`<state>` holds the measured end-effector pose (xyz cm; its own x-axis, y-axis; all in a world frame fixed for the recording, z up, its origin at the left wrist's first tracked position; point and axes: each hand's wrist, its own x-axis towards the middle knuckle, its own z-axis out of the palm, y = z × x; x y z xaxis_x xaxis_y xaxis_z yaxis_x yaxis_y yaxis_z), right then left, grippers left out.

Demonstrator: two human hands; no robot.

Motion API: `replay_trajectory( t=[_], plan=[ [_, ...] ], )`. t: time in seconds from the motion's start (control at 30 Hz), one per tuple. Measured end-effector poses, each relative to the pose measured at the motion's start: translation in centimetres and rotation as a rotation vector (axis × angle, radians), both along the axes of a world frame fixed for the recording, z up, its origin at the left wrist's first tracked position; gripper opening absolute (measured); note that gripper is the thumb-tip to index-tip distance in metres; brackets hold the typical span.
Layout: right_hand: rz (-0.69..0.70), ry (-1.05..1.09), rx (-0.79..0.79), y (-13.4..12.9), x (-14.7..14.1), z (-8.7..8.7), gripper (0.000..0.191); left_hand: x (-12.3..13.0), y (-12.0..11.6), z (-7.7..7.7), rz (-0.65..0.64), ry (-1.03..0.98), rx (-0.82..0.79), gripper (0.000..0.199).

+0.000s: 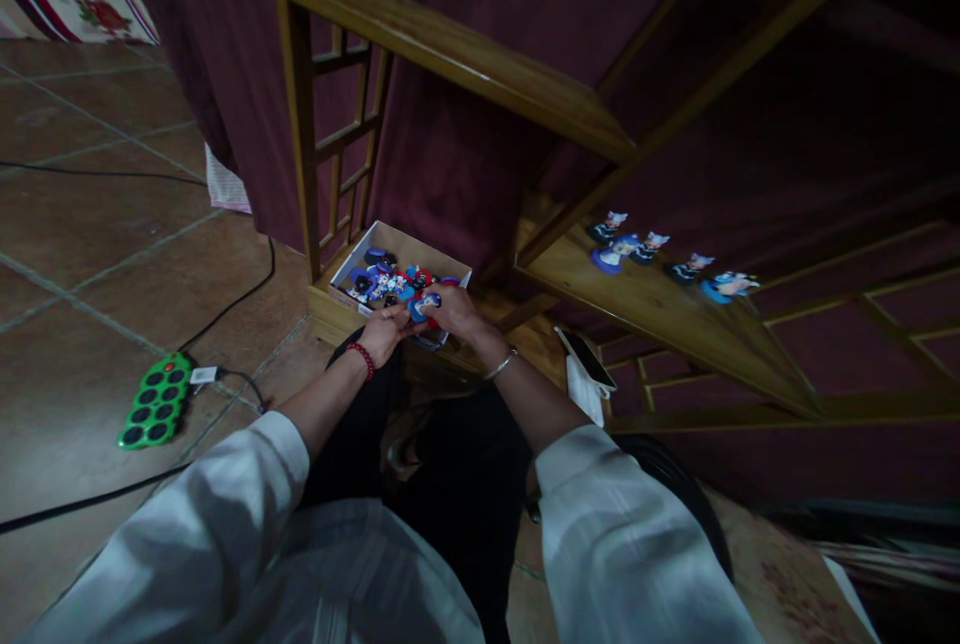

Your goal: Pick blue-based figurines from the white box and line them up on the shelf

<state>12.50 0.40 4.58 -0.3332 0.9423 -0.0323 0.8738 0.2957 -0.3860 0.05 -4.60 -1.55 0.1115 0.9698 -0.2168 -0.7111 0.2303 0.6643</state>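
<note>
A white cardboard box (pixel 435 261) full of small blue, white, red and black figurines (pixel 384 281) sits on the low wooden shelf. At its near right corner my right hand (pixel 452 310) holds a blue-based figurine (pixel 425 305) between its fingers. My left hand (pixel 385 334), with a red bead bracelet, is at the near edge of the box, its fingertips close to the same figurine; whether they grip anything is hard to make out. Several figurines (pixel 616 252) stand in a row on the wooden shelf (pixel 660 324) to the right.
An upper wooden shelf board (pixel 465 64) juts out above the box. A phone (pixel 585 357) lies beside something white at the lower right. On the tiled floor at left are a green power strip (pixel 156 401) and black cables. Dark red curtain hangs behind the frame.
</note>
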Motion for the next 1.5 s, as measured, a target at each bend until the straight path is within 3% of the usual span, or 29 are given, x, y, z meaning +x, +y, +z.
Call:
replay_trajectory(
  t=[0.4,0.77,1.2,1.5],
  plan=[
    [0.09,-0.036,0.023,0.3,0.2,-0.5,0.024,0.6,0.0,0.3,0.002,0.014,-0.009,0.008],
    [0.113,-0.083,0.023,-0.6,-1.0,0.7,0.02,0.5,0.3,0.1,0.047,-0.022,-0.053,0.01],
    [0.198,-0.131,0.084,-0.5,-0.6,0.0,0.017,0.4,0.1,0.3,0.049,-0.047,-0.051,0.003],
    [0.263,-0.133,0.079,-0.7,-0.5,0.6,0.021,0.1,-0.1,0.3,0.016,-0.049,-0.007,0.007]
  ],
)
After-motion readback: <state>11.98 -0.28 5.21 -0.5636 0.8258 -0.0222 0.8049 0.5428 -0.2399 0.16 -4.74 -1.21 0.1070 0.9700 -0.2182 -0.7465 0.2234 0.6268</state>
